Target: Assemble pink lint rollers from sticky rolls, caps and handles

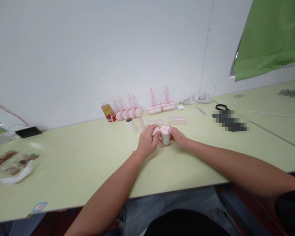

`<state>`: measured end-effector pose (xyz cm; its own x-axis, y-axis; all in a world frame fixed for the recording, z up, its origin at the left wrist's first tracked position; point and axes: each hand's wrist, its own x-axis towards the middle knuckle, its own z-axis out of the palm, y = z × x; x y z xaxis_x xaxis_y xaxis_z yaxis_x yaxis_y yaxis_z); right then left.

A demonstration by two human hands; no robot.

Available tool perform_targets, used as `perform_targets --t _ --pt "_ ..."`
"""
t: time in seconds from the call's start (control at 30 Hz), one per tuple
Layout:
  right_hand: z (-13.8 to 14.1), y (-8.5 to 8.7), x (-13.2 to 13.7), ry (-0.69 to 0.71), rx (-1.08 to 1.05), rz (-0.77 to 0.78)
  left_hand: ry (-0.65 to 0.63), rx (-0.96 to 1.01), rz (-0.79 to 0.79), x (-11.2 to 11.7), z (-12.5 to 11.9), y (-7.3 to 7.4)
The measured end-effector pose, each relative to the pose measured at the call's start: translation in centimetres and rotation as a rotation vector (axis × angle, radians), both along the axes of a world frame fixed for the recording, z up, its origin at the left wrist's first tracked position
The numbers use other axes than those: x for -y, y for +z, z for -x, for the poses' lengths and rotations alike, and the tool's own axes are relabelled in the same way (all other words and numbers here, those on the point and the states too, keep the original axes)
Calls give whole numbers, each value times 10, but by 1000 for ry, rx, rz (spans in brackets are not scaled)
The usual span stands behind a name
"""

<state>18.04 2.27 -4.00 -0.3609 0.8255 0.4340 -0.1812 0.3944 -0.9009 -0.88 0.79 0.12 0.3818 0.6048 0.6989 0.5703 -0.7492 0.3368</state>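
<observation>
Over the middle of the table, my left hand (148, 139) and my right hand (179, 137) meet around a white roll (165, 137) with a pale pink end face; it looks like a roll of labels. The right fingers close on its right side. My left thumb and fingers pinch a small pale strip (155, 130) at the roll's left, which seems to come off it. Just beyond the hands lie two flat pale pink boxes (177, 120). A slim pink clear tube (142, 122) and a white cardboard tube (131, 126) are to the left of them.
Along the wall stand several pink boxes (129, 113) with clear tubes on top, beside a yellow-red pouch (108, 112). A power strip (198, 101), a knife (201, 110) and a black tape ring (221, 107) lie right. Bagged items (17, 167) are far left.
</observation>
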Motion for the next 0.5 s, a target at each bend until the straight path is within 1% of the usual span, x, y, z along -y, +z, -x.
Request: perform_targets --t 0.1,0.17,0.37,0.5 --pt "3 -1 0 -90 44 20 -22 -12 19 1 -3 1" --pt "3 0 1 -115 68 22 -21 -4 15 1 -4 1" --pt "1 4 5 -134 98 4 -15 15 14 -1 -3 -1" --pt "0 3 3 -96 123 -40 -12 32 40 -1 -2 -1"
